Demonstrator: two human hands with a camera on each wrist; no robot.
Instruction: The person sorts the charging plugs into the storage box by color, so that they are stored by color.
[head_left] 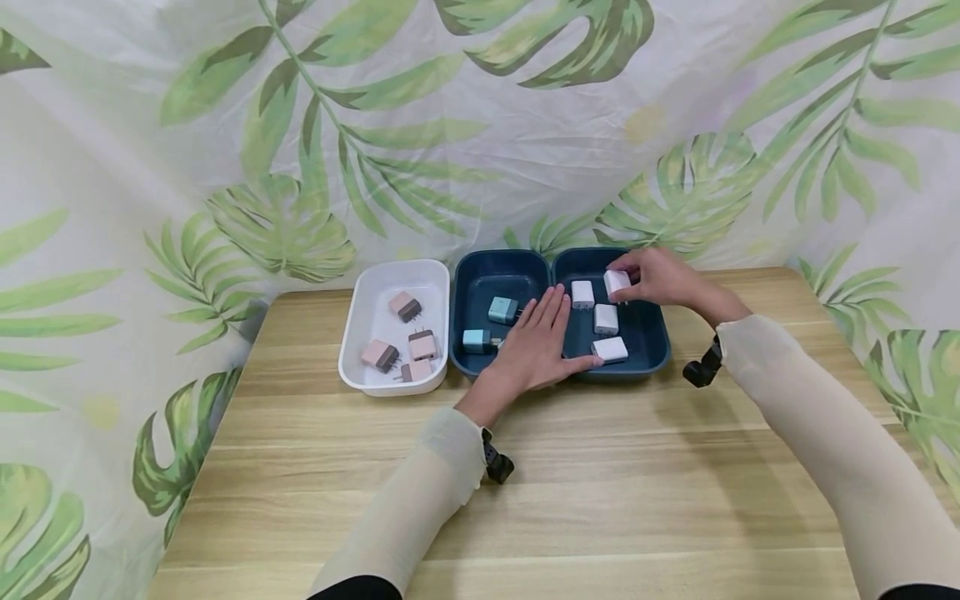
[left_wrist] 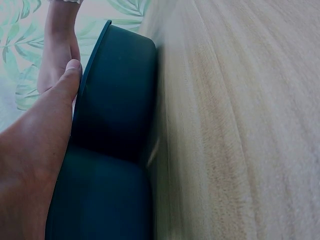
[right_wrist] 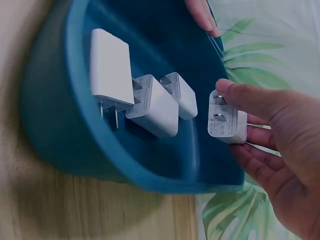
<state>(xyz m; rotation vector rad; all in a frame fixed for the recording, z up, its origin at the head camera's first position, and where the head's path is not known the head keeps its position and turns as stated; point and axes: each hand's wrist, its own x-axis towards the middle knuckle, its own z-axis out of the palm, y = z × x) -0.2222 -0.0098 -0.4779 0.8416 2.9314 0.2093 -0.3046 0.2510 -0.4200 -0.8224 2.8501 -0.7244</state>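
Between thumb and fingers, my right hand (head_left: 660, 277) pinches a white charger plug (right_wrist: 227, 117), its two metal prongs showing in the right wrist view. It is over the far right part of the right dark blue bin (head_left: 647, 354). Several other white charger plugs (head_left: 606, 319) lie in that bin. My left hand (head_left: 536, 346) lies flat with straight fingers across the walls where the two blue bins meet, thumb reaching toward the nearest white plug (head_left: 610, 349). The left blue bin (head_left: 468, 283) holds two teal charger plugs (head_left: 502, 310), partly beside my left hand.
A white bin (head_left: 352, 333) with several pink and grey charger plugs (head_left: 380, 356) stands left of the blue bins. All three bins sit near the back of a wooden table (head_left: 600, 500). Behind it hangs a leaf-patterned cloth (head_left: 420, 167).
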